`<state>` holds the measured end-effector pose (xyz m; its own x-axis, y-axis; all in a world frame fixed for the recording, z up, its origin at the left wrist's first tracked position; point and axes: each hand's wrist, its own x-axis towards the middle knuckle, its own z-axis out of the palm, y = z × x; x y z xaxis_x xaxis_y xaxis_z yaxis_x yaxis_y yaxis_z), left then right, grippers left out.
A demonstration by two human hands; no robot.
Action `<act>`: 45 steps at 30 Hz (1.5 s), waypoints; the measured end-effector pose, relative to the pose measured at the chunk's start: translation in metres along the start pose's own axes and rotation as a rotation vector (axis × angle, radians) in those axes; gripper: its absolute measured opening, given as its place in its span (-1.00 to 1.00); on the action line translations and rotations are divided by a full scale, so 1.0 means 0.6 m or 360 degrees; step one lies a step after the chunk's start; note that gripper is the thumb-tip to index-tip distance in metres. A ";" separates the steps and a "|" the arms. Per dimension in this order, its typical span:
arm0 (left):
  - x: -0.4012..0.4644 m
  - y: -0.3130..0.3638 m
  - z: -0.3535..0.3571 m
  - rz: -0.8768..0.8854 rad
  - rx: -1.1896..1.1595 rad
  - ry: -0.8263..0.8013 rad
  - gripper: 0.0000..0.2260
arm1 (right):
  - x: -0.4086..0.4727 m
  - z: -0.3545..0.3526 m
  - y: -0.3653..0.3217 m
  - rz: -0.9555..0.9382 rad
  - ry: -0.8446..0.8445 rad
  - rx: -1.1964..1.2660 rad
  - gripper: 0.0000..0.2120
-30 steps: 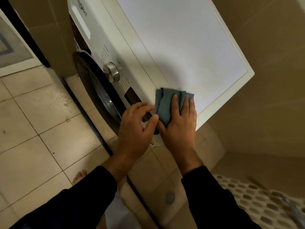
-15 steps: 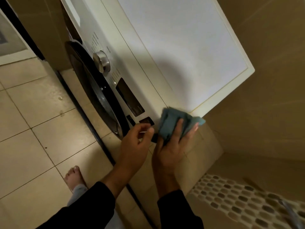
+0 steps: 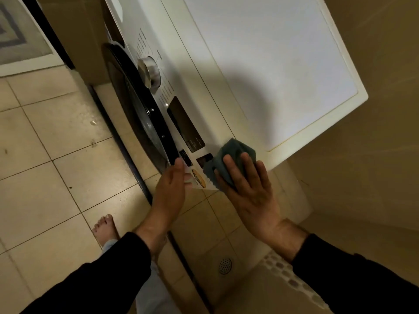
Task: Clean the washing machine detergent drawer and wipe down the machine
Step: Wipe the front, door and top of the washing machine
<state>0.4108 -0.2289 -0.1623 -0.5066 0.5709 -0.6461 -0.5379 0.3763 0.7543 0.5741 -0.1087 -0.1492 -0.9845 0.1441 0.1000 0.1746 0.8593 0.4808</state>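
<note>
**Wiping the front corner of the washer**

Beige floor tiles (image 3: 68, 137) and tan walls close in around the washing machine (image 3: 260, 64), which we look down on from above. Our right hand (image 3: 249, 189) lies with fingers straight on a blue-green cloth (image 3: 229, 159), pressing it against the front panel at the near right corner, just below the lid's edge. Our left hand (image 3: 172, 189) rests with relaxed fingers on the panel's lower edge, holding nothing, near the dark door (image 3: 136, 114).

We judge the risk to lie in the controls: the cloth sits just beside the dark display (image 3: 184, 123) and its small buttons, so a firm swipe could press one, or nudge the dial (image 3: 148, 72). A wet cloth could also seep into the panel seams.

The detergent drawer (image 3: 114, 6) is barely in view at the far end; we cannot see inside it.
</note>
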 end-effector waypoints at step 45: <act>0.039 0.018 -0.127 -0.0033 -0.0155 0.0059 -0.63 | 0.207 0.007 -0.102 -0.0563 -0.0953 -0.0611 -0.34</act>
<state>0.3416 -0.2672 -0.1782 -0.5181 0.5358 -0.6667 -0.6106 0.3141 0.7270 0.4408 -0.1414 -0.1699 -0.8051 0.2276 -0.5478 -0.2638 0.6897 0.6743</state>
